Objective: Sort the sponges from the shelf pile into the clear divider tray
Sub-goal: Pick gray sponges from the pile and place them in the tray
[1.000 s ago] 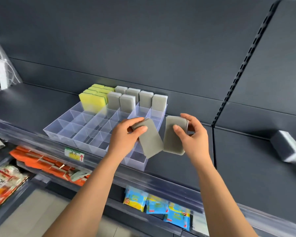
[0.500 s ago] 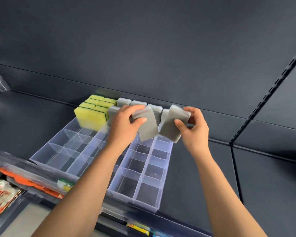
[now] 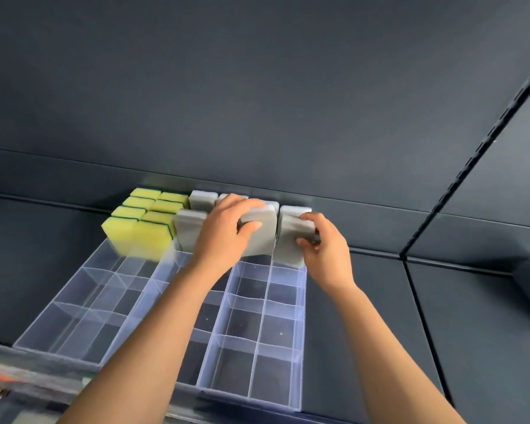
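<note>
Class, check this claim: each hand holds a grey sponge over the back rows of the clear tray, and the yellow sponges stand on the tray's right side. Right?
Wrong side. The head view shows the yellow sponges on the left of the clear tray; the left hand and right hand each hold a grey sponge.

Open compartments fill the near rows of the clear divider tray (image 3: 283,338) — unobstructed from above. At the far end, yellow sponges (image 3: 141,232) and grey sponges (image 3: 190,231) stand packed upright, with both hands (image 3: 224,237) (image 3: 325,249) and forearms crossing the middle columns — blocking access there.
</note>
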